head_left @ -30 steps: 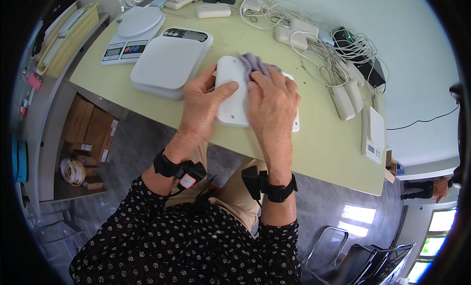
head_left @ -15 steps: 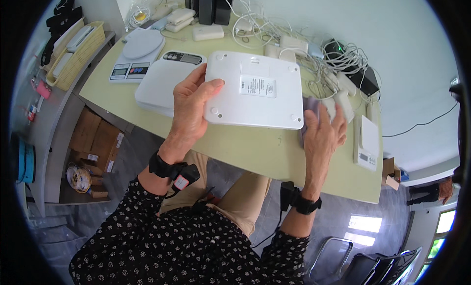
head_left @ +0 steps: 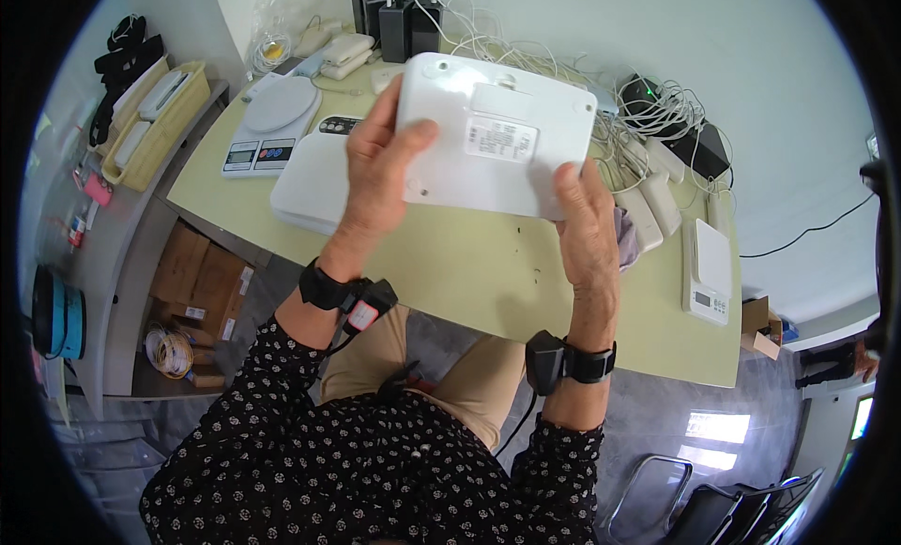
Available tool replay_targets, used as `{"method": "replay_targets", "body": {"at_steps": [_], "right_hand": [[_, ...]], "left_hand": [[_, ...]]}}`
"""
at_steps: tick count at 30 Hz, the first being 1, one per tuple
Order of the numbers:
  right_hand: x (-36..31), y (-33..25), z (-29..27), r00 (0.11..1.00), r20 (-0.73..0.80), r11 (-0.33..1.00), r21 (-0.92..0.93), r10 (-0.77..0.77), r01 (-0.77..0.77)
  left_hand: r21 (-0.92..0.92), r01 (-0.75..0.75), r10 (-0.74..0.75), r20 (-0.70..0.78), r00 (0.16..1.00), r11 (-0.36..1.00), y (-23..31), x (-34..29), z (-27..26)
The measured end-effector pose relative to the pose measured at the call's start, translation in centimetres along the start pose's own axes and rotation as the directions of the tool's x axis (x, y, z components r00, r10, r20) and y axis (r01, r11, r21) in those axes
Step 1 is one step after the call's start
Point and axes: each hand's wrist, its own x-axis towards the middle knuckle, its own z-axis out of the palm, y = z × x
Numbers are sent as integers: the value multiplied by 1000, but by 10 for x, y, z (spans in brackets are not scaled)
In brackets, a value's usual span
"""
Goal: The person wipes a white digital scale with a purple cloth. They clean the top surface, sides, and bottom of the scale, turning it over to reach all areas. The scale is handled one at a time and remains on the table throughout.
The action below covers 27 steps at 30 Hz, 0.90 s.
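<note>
Above the table I hold up a white kitchen scale (head_left: 488,177), its underside with a label and round feet turned toward me. My left hand (head_left: 375,174) grips its left edge, thumb on the underside and fingers behind. At its lower right corner, my right hand (head_left: 587,226) is closed on it, also with the thumb on the underside. A greyish-purple cloth (head_left: 626,237) lies on the table, partly hidden behind my right hand. A second white scale (head_left: 314,179) rests on the table beyond my left wrist.
On the pale green table (head_left: 657,348) stand a round-topped scale (head_left: 280,104) at left and a small scale (head_left: 710,268) at right. Tangled white cables (head_left: 657,109), adapters and dark boxes (head_left: 397,29) line the back. A yellow basket (head_left: 155,137) sits on the left shelf.
My right hand has left the cloth and taken hold of the scale's right corner. The scale has risen and tilted, with my left hand still on it.
</note>
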Motion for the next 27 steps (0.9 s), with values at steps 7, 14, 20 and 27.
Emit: {"method": "replay_targets", "body": {"at_steps": [7,14,20,27], "right_hand": [[1,1,8,976,-199,950,313,88,-22],[2,2,8,984,-159,930,366,86,-22],[-1,2,11,995,61,784,613,79,-99],[-3,-8,8,987,106,776,609,125,-164]], "left_hand": [[0,-20,20,-26,999,1000,2,1,9],[-36,-18,17,-12,1000,999,-1,10,3],[-65,136,-137,-8,991,989,-5,14,-4],[126,158,-169,80,982,979,-2,15,3]]}}
